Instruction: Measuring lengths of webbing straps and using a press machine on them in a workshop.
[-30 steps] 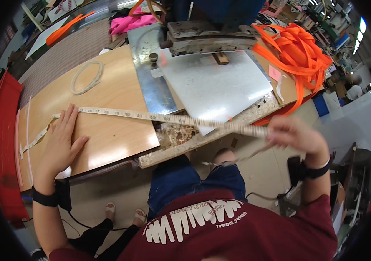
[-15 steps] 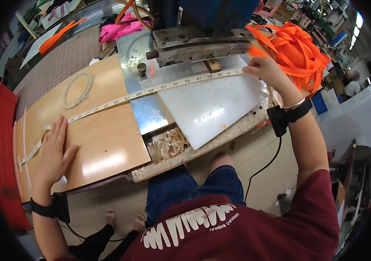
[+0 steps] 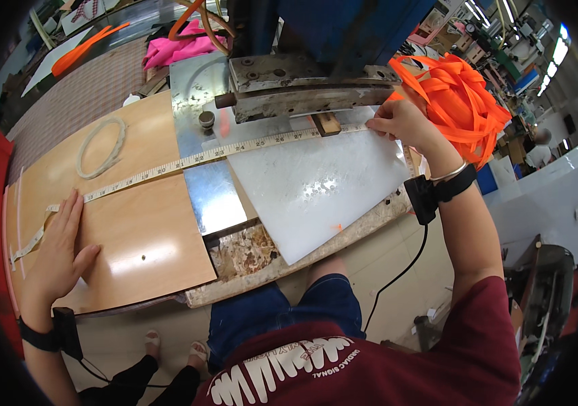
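A pale measuring tape [image 3: 187,160] stretches across the wooden tabletop [image 3: 147,237] and the metal plate [image 3: 201,196], up to the foot of the blue press machine [image 3: 302,74]. My left hand [image 3: 62,250] lies flat on the wood, pressing the tape's left part down with its fingers. My right hand [image 3: 404,125] pinches the tape's right end near the press, over a frosted white plastic sheet [image 3: 316,189]. A small wooden block [image 3: 327,124] sits under the press's edge.
A pile of orange webbing straps [image 3: 458,101] lies right of the press. A loop of white cord [image 3: 99,145] rests on the wood at the left. Pink cloth [image 3: 181,47] lies behind. A black cable [image 3: 397,271] hangs from my right wristband.
The tape has moved away from me, from the table's near edge up to the press. My right hand carried its end up and forward; my left hand stayed pressed on the left end.
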`<move>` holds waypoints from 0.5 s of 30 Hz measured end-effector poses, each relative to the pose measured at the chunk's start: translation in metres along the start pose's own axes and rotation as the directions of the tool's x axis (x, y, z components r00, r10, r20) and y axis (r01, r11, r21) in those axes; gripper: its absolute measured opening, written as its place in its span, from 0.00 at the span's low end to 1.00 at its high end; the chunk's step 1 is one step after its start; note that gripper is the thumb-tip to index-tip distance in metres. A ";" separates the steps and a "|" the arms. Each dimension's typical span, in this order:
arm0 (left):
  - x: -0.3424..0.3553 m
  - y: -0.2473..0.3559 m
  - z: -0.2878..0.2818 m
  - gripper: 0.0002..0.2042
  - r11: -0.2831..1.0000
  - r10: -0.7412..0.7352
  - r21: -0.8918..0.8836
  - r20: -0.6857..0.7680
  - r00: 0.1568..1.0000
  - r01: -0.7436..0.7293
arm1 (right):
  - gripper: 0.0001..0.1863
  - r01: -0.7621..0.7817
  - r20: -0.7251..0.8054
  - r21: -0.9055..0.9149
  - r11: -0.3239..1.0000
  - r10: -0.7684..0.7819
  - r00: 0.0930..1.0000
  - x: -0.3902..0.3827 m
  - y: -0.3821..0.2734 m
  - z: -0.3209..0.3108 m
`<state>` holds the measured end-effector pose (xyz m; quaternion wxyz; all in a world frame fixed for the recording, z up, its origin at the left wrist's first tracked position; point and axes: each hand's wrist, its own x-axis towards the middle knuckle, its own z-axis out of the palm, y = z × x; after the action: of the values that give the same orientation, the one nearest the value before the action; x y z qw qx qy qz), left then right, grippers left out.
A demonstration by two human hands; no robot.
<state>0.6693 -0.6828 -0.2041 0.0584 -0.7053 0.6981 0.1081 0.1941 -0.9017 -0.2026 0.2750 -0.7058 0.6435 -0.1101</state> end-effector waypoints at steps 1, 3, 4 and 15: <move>0.000 0.001 -0.001 0.35 1.000 -0.011 -0.010 0.010 1.000 0.011 | 0.11 -0.012 -0.001 -0.022 1.000 0.012 1.000 0.001 0.000 0.000; 0.000 0.003 -0.001 0.35 1.000 -0.020 -0.018 0.007 1.000 0.020 | 0.11 0.002 0.007 -0.035 0.999 -0.002 1.000 0.001 -0.001 -0.002; 0.000 0.004 -0.001 0.35 0.999 -0.028 -0.020 0.004 1.000 0.028 | 0.11 0.003 0.012 -0.044 0.999 -0.003 1.000 0.001 -0.002 -0.002; 0.000 0.006 0.002 0.36 1.000 -0.023 -0.006 -0.029 0.999 0.023 | 0.09 -0.036 -0.015 0.034 0.999 0.037 0.999 0.003 -0.002 -0.001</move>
<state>0.6630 -0.6826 -0.2060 0.0475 -0.7151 0.6903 0.0992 0.1959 -0.9045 -0.2016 0.2837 -0.6884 0.6564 -0.1214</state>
